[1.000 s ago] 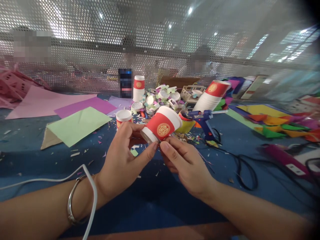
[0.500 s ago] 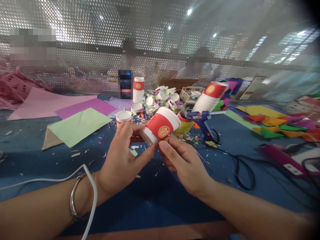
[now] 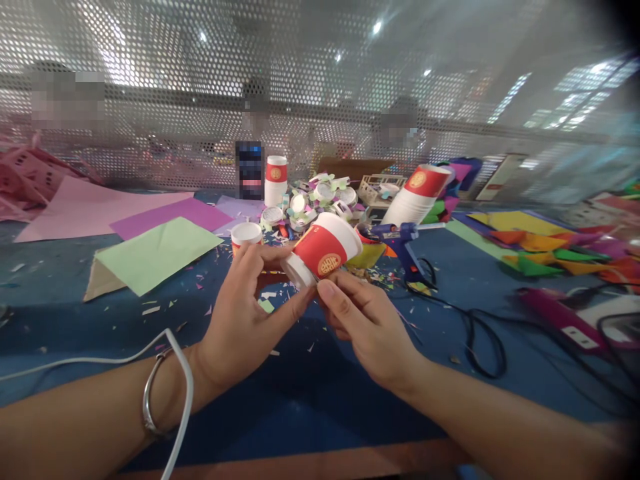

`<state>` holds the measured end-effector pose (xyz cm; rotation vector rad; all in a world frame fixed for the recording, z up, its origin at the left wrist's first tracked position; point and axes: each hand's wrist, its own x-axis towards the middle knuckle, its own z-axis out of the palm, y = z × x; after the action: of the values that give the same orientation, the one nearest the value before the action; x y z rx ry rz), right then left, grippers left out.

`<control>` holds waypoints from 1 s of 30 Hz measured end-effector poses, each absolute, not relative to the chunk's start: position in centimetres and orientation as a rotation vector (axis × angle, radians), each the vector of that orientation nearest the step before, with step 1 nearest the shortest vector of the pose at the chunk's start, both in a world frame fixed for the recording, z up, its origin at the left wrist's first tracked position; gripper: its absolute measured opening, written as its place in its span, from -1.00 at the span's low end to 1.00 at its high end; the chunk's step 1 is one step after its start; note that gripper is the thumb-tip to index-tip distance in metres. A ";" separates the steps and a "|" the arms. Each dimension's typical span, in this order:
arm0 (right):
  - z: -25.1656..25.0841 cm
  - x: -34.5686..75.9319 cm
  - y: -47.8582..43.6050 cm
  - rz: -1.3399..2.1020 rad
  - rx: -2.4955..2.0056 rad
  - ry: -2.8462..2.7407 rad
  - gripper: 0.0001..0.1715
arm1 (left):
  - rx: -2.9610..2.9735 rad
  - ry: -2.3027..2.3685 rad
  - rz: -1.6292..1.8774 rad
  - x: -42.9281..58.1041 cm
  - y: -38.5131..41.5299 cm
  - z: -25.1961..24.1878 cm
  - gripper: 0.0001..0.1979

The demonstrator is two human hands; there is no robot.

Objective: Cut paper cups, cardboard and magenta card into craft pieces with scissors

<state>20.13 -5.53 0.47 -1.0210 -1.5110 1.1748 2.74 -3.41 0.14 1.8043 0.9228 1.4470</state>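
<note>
A red and white paper cup (image 3: 327, 248) with a gold emblem is tilted in front of me, its mouth up to the right. My left hand (image 3: 253, 310) grips its base end between thumb and fingers. At the lower side of the cup, my right hand (image 3: 367, 323) is closed in a pinch, thumb against fingers. A tiny dark tip shows between the pinched fingers and the cup, too small to name. Just behind my left fingers stands another paper cup (image 3: 246, 233), partly hidden.
Behind lie a pile of cut cup bottoms (image 3: 325, 193), cup stacks (image 3: 276, 181) (image 3: 417, 195) and a blue glue gun (image 3: 403, 243) with a black cord. Green paper (image 3: 163, 253) lies left, a purple power strip (image 3: 565, 320) right. A white cable (image 3: 185, 387) crosses my left wrist.
Both hands keep their hold almost unchanged. The cup has turned very slightly, its emblem shifting a little to the right. The view has moved a touch.
</note>
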 end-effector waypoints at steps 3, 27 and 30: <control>0.6 20.1 -5.4 1.168 -0.997 -1.504 -0.56 | 1.522 0.848 1.396 3.0 -3.4 0.3 -0.67; 0.5 19.9 -5.2 1.049 -1.076 -1.603 -0.53 | 1.463 0.985 1.436 3.4 -3.5 0.4 -0.69; 0.4 19.9 -5.2 1.057 -1.076 -1.591 -0.53 | 1.475 0.977 1.453 3.4 -3.4 0.2 -0.71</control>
<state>19.93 -5.20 0.45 -1.0758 -1.5910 1.0565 3.43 -3.39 0.22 1.4750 0.9773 1.4530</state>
